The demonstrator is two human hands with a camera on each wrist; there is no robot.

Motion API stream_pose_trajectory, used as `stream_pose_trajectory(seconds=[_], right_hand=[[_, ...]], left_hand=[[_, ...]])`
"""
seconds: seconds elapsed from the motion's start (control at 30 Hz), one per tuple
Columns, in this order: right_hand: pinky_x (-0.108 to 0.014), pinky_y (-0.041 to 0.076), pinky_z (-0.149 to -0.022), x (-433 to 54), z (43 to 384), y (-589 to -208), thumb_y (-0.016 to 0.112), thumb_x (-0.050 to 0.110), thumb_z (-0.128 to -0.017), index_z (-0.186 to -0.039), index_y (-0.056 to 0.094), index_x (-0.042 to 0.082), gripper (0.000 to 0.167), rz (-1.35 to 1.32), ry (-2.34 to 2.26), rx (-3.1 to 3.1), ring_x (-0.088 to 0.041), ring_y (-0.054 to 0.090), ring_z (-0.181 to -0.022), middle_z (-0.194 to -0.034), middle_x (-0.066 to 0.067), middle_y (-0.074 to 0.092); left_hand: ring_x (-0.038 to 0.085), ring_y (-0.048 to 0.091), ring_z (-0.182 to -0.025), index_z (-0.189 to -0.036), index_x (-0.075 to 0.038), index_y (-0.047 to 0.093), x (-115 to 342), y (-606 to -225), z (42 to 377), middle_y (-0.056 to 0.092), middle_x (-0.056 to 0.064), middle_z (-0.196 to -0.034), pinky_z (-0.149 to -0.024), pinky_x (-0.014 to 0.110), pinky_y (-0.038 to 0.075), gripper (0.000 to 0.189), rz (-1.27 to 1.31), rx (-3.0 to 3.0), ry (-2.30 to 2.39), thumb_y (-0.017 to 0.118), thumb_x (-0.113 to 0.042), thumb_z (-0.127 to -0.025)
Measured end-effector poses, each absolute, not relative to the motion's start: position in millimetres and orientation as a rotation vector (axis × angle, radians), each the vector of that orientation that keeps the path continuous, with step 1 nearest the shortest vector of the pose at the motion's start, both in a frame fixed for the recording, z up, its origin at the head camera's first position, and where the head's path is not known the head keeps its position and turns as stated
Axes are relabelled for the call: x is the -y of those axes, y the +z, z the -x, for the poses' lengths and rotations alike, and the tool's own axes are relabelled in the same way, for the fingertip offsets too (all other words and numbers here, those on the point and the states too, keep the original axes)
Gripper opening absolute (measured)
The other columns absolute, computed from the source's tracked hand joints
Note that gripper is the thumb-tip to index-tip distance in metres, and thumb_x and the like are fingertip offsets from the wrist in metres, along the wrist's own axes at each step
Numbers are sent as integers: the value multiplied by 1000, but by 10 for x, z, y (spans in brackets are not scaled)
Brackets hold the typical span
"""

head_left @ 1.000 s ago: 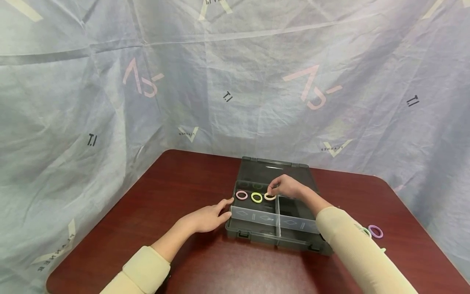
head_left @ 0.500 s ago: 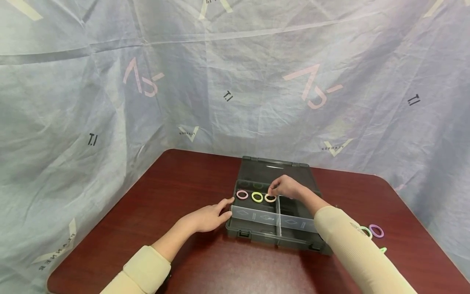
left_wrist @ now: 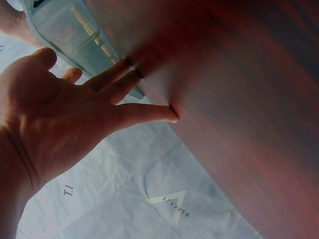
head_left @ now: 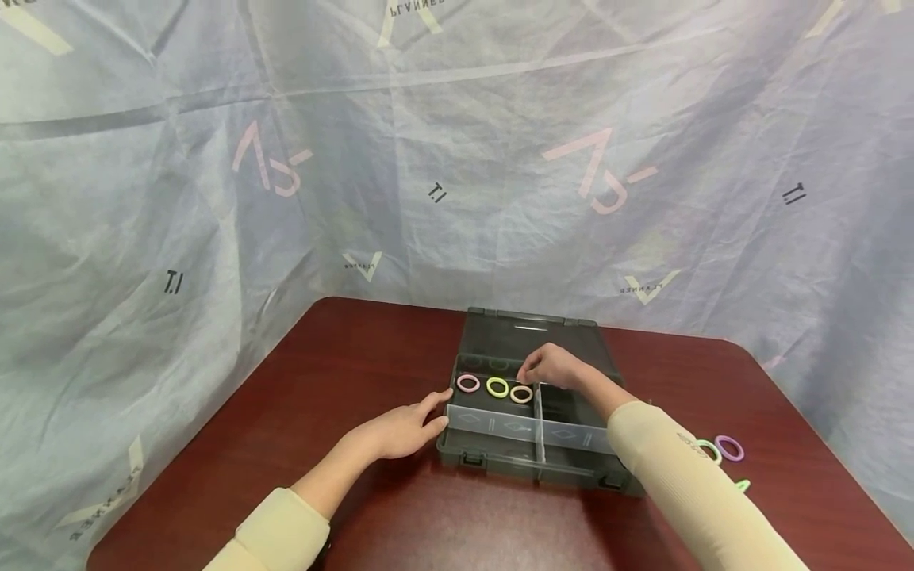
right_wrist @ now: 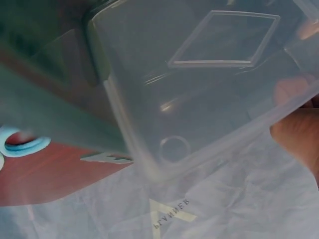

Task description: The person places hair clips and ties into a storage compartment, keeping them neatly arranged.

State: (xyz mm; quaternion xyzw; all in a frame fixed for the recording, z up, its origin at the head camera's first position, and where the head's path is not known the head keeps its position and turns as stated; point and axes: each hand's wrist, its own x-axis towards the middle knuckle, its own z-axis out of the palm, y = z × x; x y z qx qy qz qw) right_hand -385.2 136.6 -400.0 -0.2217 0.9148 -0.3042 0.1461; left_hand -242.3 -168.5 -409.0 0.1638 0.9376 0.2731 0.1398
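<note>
A dark see-through plastic organizer box (head_left: 493, 456) lies with its lid (head_left: 531, 337) folded back, split by clear dividers (head_left: 564, 434). In its back-left compartment lie a pink ring (head_left: 468, 384), a yellow-green ring (head_left: 497, 387) and a peach ring (head_left: 521, 394); they look like hair ties. My right hand (head_left: 557, 367) reaches over the box, its bent fingertips just above the peach ring's far edge, with the whole ring showing. My left hand (head_left: 403, 428) touches the box's left side with thumb and forefinger. In the left wrist view, the left hand's (left_wrist: 60, 109) fingers stretch out along the table.
Right of the box, on the brown table (head_left: 371, 341), lie a purple ring (head_left: 730, 448), a light green ring (head_left: 716, 452) and a green piece (head_left: 743, 484) partly behind the right sleeve (head_left: 685, 468). A grey printed cloth (head_left: 471, 238) hangs around the table.
The peach ring has shifted slightly toward the near side and sits clear of my right fingertips, which covered part of it before. My left hand stays at the box.
</note>
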Motion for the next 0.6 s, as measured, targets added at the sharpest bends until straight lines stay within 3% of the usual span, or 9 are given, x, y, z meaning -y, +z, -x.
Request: stream_pose_trajectory(seconds=[0.2,0.33,0.43,0.53,0.6], right_hand=[[-39,50,-78,-1408,3864,-3955,69,18,-98,-102,80,7,16,645,-869,-2594,-18,63,-97,-120,-10,70],[-33,42,-58,-1455,3888,-3917,69,21,-99,-109,78,7,20,608,-899,-2545,-11,47,-61,-118,-10,70],[-30,33,-48,-1505,3907,-3884,69,23,-98,-115,77,7,24,572,-948,-2511,-11,27,-47,-114,-8,70],[-31,31,-50,-1572,3912,-3825,68,26,-99,-119,75,7,29,564,-967,-2502,-14,36,-56,-119,-6,68],[-36,37,-56,-1628,3913,-3779,68,28,-99,-121,74,7,31,554,-982,-2502,-19,47,-72,-124,-8,67]], left_hand=[[30,52,-132,-162,-27,26,1660,-4059,2422,45,14,-153,-107,52,41,60,-464,-2711,798,46,-44,-107],[30,53,-132,-162,-26,26,1657,-4058,2432,45,14,-153,-107,52,41,61,-469,-2708,797,46,-44,-108],[30,53,-132,-162,-26,25,1656,-4063,2435,45,14,-153,-107,52,41,61,-470,-2707,791,46,-44,-108],[30,53,-132,-162,-27,25,1658,-4066,2433,45,14,-153,-107,52,41,60,-466,-2707,788,46,-43,-108],[30,53,-132,-162,-27,25,1661,-4067,2432,46,14,-153,-107,52,41,60,-466,-2708,784,46,-42,-108]])
